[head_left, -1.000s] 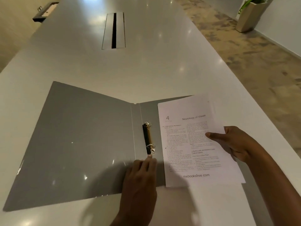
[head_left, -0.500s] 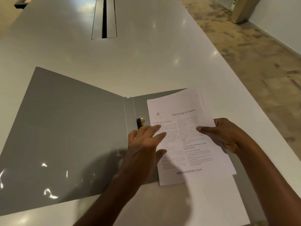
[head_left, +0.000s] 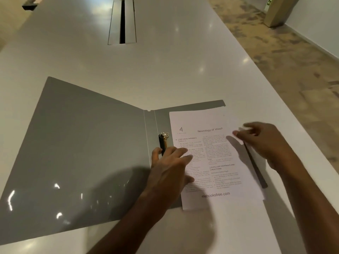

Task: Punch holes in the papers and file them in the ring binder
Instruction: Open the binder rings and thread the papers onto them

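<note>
A grey ring binder [head_left: 82, 143] lies open on the white table [head_left: 165, 74]. Its metal ring mechanism [head_left: 163, 141] runs along the spine. A stack of printed papers [head_left: 216, 158] headed "Neurology of Vision" lies on the binder's right cover, its left edge just right of the rings. My left hand [head_left: 168, 173] rests flat across the lower rings and the papers' left edge, fingers spread. My right hand [head_left: 266, 142] is at the papers' right edge, blurred, fingers loosely bent, its fingertips on the top right part of the sheet.
A cable slot [head_left: 122, 22] is set into the table's far middle. The table's right edge runs diagonally beside my right arm, with patterned floor [head_left: 275, 61] beyond. A tan planter [head_left: 278, 10] stands at the far right. A dark object [head_left: 31, 4] shows at the top left.
My left hand went from the lower ring up onto the papers' left edge. The papers shifted squarer onto the right cover. My right hand loosened from pinching the right edge and moved up.
</note>
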The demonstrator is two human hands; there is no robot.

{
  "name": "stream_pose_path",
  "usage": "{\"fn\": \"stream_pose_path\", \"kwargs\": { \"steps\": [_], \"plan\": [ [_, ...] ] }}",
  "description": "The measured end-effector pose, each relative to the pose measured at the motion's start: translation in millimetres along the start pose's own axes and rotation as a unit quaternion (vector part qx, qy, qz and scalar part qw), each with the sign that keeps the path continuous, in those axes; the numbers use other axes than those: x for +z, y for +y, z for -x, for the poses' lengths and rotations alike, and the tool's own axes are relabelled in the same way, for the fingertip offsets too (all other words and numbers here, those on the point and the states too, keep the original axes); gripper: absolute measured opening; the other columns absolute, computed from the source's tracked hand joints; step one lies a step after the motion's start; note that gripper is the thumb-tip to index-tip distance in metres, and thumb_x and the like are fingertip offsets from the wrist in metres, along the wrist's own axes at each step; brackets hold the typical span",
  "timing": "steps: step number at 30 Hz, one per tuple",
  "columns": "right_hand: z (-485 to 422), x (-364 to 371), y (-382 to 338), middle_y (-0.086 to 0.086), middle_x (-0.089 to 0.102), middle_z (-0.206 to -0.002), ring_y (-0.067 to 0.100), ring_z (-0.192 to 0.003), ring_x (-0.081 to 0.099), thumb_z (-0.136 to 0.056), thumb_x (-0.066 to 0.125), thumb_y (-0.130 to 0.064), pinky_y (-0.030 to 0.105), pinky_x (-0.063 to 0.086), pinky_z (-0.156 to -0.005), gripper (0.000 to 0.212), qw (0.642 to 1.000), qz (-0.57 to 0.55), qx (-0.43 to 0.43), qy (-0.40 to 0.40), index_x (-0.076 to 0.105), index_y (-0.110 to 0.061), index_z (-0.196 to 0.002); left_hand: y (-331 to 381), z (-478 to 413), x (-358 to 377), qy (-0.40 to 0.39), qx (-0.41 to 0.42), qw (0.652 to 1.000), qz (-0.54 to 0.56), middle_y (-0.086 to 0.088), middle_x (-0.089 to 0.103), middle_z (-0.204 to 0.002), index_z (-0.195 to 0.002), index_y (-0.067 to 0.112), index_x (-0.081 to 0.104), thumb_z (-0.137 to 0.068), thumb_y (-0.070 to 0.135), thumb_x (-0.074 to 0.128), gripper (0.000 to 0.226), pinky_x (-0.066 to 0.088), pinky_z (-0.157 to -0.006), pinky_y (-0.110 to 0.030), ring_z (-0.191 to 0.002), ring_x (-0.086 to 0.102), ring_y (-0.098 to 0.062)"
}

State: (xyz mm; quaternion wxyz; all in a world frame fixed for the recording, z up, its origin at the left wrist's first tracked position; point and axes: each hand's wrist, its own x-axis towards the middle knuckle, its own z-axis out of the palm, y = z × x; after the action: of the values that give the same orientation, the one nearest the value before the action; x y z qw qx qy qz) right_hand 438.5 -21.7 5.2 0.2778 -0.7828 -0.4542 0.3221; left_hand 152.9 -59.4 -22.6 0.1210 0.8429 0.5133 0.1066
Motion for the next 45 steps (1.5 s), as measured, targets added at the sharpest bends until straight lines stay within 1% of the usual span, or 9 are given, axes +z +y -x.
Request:
{"fn": "stream_pose_path", "kwargs": {
  "steps": [3, 6, 10, 20, 23, 25, 29, 37, 45],
  "plan": [
    [16, 25, -33, 0.006, 0.071, -0.128, 0.016, -0.109, 0.069, -0.095, 0.076, -0.027, 0.039, 0.056, -0.099, 0.042, 0.980, -0.048, -0.130, 0.141, 0.067, -0.011, -0.132, 0, 0, -1, -0.004, 0.000, 1.000, 0.002, 0.001, 0.065, -0.146, -0.132, 0.024, 0.070, -0.074, 0.045, 0.090, 0.066, 0.034, -0.115, -0.058, -0.136, 0.057, -0.022],
    [35, 75, -70, -0.001, 0.076, -0.114, -0.003, -0.096, 0.071, -0.100, 0.068, -0.017, 0.018, 0.057, -0.090, 0.025, 0.964, -0.201, -0.162, 0.069, 0.073, -0.011, -0.124, -3, 0, 1, -0.008, 0.010, 1.000, -0.007, 0.001, 0.067, -0.142, -0.128, 0.024, 0.073, -0.069, 0.046, 0.092, 0.066, 0.037, -0.111, -0.056, -0.132, 0.059, -0.023],
    [34, 135, -86, -0.012, 0.077, -0.107, 0.000, -0.102, 0.071, -0.102, 0.065, -0.022, 0.014, 0.056, -0.087, 0.016, 0.950, -0.271, -0.153, 0.013, 0.075, -0.023, -0.114, -6, -2, 2, -0.020, 0.014, 1.000, -0.017, 0.003, 0.062, -0.148, -0.135, 0.027, 0.067, -0.077, 0.053, 0.084, 0.066, 0.032, -0.114, -0.056, -0.139, 0.053, -0.023],
    [18, 162, -59, -0.006, 0.079, -0.108, 0.009, -0.105, 0.074, -0.101, 0.068, -0.016, 0.034, 0.061, -0.096, 0.018, 0.946, -0.247, -0.207, -0.029, 0.077, -0.016, -0.115, -4, -1, 3, -0.026, 0.001, 0.999, 0.022, 0.009, 0.057, -0.151, -0.140, 0.029, 0.063, -0.092, 0.043, 0.074, 0.051, 0.022, -0.123, -0.055, -0.146, 0.044, -0.017],
    [16, 163, -58, -0.001, 0.079, -0.105, 0.014, -0.103, 0.075, -0.097, 0.071, -0.009, 0.036, 0.062, -0.095, 0.016, 0.937, -0.260, -0.228, -0.042, 0.079, -0.012, -0.111, -13, -5, -1, 0.140, -0.004, 0.985, 0.099, -0.011, 0.076, -0.118, -0.113, 0.007, 0.076, -0.099, 0.014, 0.062, 0.021, 0.053, -0.100, -0.047, -0.110, 0.071, -0.028],
    [16, 166, -57, 0.000, 0.078, -0.104, 0.016, -0.101, 0.074, -0.095, 0.073, -0.007, 0.036, 0.062, -0.093, 0.015, 0.934, -0.256, -0.247, -0.035, 0.079, -0.010, -0.108, -27, -13, -9, 0.277, -0.075, 0.945, 0.158, -0.019, 0.073, -0.099, -0.103, -0.004, 0.075, -0.098, 0.002, 0.054, 0.022, 0.056, -0.083, -0.033, -0.086, 0.069, -0.030],
    [17, 174, -56, 0.000, 0.074, -0.103, 0.020, -0.099, 0.073, -0.094, 0.076, -0.013, 0.043, 0.063, -0.088, 0.013, 0.931, -0.230, -0.278, -0.050, 0.080, -0.012, -0.107, -49, -36, -22, 0.168, -0.255, 0.925, 0.226, -0.013, 0.070, -0.126, -0.129, 0.006, 0.071, -0.097, 0.004, 0.069, 0.032, 0.053, -0.098, -0.027, -0.107, 0.068, -0.023],
    [15, 181, -53, -0.002, 0.076, -0.096, 0.022, -0.091, 0.075, -0.093, 0.077, -0.013, 0.051, 0.064, -0.081, 0.015, 0.936, -0.208, -0.280, -0.050, 0.080, -0.027, -0.100, -55, -42, -7, 0.162, -0.212, 0.937, 0.226, -0.006, 0.075, -0.103, -0.111, 0.015, 0.081, -0.100, 0.020, 0.069, 0.017, 0.057, -0.084, -0.023, -0.087, 0.071, -0.018],
    [16, 181, -55, -0.008, 0.075, -0.090, 0.013, -0.085, 0.073, -0.095, 0.075, -0.017, 0.041, 0.064, -0.079, 0.005, 0.947, -0.143, -0.286, -0.021, 0.080, -0.021, -0.095, -58, -40, 0, 0.181, -0.129, 0.961, 0.163, -0.010, 0.075, -0.091, -0.101, 0.010, 0.080, -0.097, 0.009, 0.071, 0.010, 0.061, -0.071, -0.028, -0.074, 0.070, -0.018]
  ]
}}
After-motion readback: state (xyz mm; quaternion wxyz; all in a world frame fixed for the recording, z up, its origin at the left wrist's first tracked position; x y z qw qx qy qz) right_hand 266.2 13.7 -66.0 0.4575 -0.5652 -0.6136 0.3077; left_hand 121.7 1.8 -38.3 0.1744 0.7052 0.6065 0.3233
